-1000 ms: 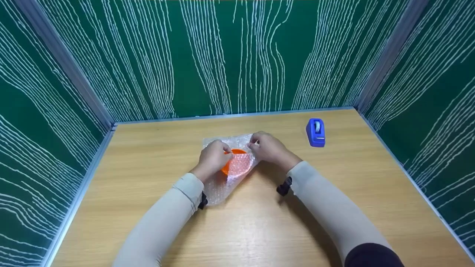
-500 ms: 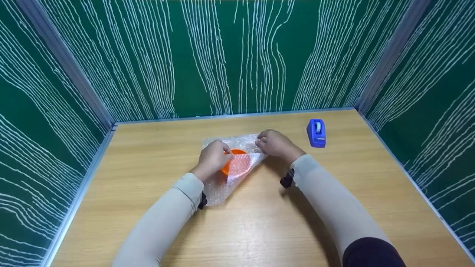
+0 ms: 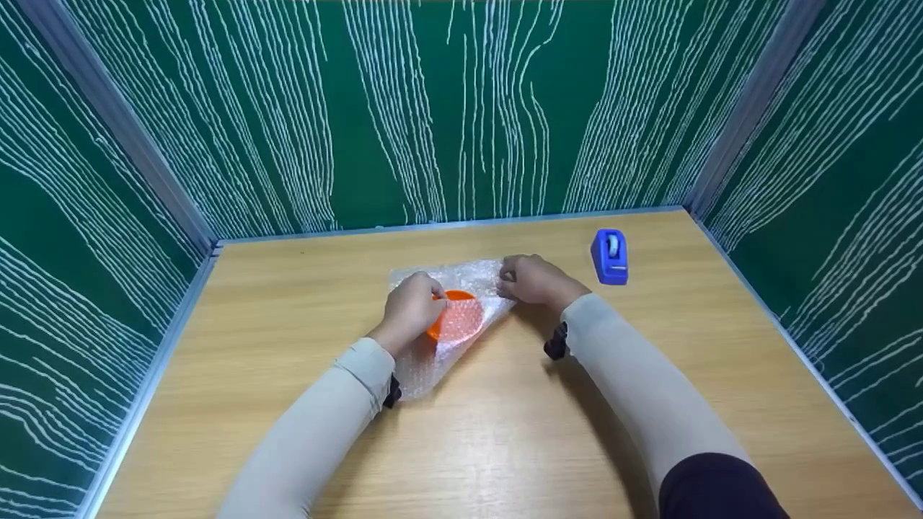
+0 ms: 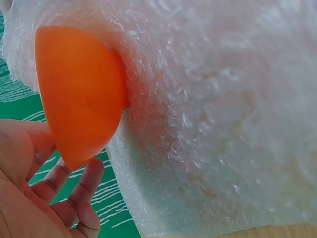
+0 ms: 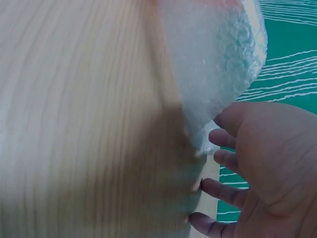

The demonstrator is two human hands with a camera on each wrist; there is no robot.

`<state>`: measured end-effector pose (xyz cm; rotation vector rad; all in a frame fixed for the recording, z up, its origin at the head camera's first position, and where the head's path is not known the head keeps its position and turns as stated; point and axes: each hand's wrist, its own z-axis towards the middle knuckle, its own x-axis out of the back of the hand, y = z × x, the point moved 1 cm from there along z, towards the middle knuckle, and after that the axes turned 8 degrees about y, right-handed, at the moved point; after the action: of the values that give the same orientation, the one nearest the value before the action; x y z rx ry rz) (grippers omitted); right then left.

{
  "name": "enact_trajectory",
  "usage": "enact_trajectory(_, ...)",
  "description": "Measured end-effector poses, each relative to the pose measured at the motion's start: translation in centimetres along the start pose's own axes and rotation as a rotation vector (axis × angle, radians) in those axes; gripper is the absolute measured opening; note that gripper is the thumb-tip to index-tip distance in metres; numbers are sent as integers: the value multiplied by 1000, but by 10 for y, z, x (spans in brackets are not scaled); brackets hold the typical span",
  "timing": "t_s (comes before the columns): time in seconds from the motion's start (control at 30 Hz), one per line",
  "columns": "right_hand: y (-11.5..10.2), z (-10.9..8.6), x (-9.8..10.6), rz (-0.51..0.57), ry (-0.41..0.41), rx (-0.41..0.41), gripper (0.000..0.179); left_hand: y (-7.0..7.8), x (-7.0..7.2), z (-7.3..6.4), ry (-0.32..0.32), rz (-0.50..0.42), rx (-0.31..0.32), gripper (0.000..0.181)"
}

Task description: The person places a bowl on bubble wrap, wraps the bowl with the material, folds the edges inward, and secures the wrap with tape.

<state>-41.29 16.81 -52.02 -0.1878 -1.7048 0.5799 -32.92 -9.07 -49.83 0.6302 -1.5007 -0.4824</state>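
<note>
An orange bowl (image 3: 459, 295) sits on a sheet of bubble wrap (image 3: 433, 360), part of which is folded over the bowl and shows it pinkish beneath. My left hand (image 3: 414, 306) pinches the bowl's left rim beside the flap's edge. In the left wrist view the bowl (image 4: 81, 94) shows its outer side, with the thumb partly behind the rim and the fingers below. My right hand (image 3: 533, 280) holds the wrap's right edge. Seen from the right wrist, thumb and forefinger are at the bubble wrap (image 5: 213, 64), while the other fingertips are low near the table.
A blue tape dispenser (image 3: 611, 257) with a roll of tape stands on the wooden table (image 3: 288, 324) at the back right. Green walls (image 3: 382, 144) with white wavy lines close off the back and both sides.
My right hand has shifted a little to the right, drawing the flap further across the bowl's right side. My left hand has stayed at the bowl's rim.
</note>
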Motion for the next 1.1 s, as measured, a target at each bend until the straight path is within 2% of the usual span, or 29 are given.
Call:
enact_trajectory(0.1,2,1,-2,-28,4,12,50,2,-1,1,9,28,-11,7)
enact_trajectory(0.27,3,1,-4,-19,-12,-39,61,2,0,0,3,12,-4,5)
enact_trajectory(0.4,2,-2,-5,-36,-10,-38,65,1,0,0,-6,-1,2,6)
enact_trajectory(0.83,-7,-5,-4,-14,16,-22,60,0,2,-1,-6,5,-5,7)
enact_trajectory(1.1,-12,-1,-2,33,123,19,42,-1,1,4,33,82,-94,7)
